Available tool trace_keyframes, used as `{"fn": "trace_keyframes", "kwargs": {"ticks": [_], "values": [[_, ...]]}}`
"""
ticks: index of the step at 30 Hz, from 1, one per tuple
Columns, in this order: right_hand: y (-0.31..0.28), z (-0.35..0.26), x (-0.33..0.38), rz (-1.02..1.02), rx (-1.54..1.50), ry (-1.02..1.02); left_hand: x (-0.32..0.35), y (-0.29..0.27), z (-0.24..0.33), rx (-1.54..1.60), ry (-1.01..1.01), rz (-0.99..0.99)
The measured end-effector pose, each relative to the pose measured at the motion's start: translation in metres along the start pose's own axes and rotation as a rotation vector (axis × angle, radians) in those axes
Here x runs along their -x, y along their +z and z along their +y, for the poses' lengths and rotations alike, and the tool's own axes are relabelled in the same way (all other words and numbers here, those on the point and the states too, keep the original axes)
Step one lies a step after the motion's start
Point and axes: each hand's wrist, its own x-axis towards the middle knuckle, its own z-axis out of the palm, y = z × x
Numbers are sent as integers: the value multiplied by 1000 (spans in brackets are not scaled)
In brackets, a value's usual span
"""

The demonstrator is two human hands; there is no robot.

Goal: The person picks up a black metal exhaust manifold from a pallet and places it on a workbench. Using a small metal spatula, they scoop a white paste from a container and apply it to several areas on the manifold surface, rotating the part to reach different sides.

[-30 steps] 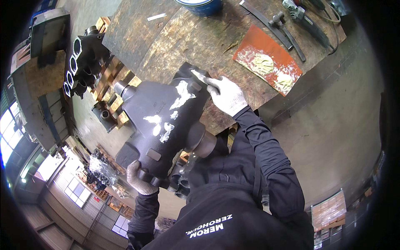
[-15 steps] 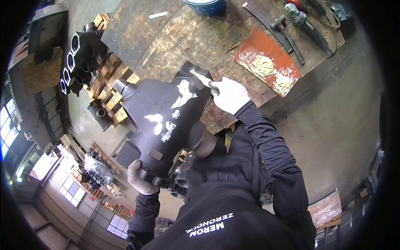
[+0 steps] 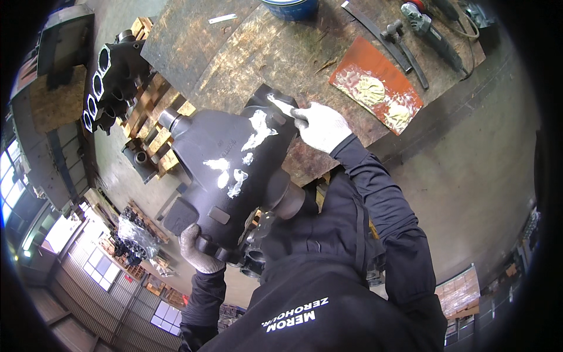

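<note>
A large black metal casting [image 3: 199, 138] leans against the near edge of the wooden workbench, with pipe-like stubs on its sides. Several smeared patches of whitish putty [image 3: 258, 130] mark its upper face. My gloved left hand [image 3: 196, 251] is closed around the casting's lower end, its fingers partly hidden. In my gloved right hand [image 3: 322, 127] is a narrow, pale spatula [image 3: 281, 105], pinched between the fingers. The spatula's tip touches the dark block at the casting's far end, where a little white filler shows.
On the workbench [image 3: 234, 64] lie an orange board [image 3: 352, 73] with putty heaps, a hammer [image 3: 404, 53], a flat metal bar [image 3: 375, 35] and an angle grinder [image 3: 431, 35]. A blue tub [image 3: 291, 9] stands at the far edge. Another black casting [image 3: 120, 70] rests on pallets at left.
My right hand and the spatula have shifted very slightly toward the near left. My left hand keeps its grip, and the casting has barely moved.
</note>
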Motion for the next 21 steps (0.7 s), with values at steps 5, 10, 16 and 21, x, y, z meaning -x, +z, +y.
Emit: {"fn": "trace_keyframes", "kwargs": {"ticks": [5, 10, 16, 21], "values": [[-2, 0, 2, 40, -29, 8, -1, 0, -3, 71, -77, 15], [0, -4, 5, 13, 1, 12, -1, -1, -9, 49, -26, 35], [-9, -5, 8, 81, -36, -32, -7, -5, -12, -143, 249, -42], [0, -6, -12, 88, -28, -68, -5, 1, -8, -13, 66, 24]]}}
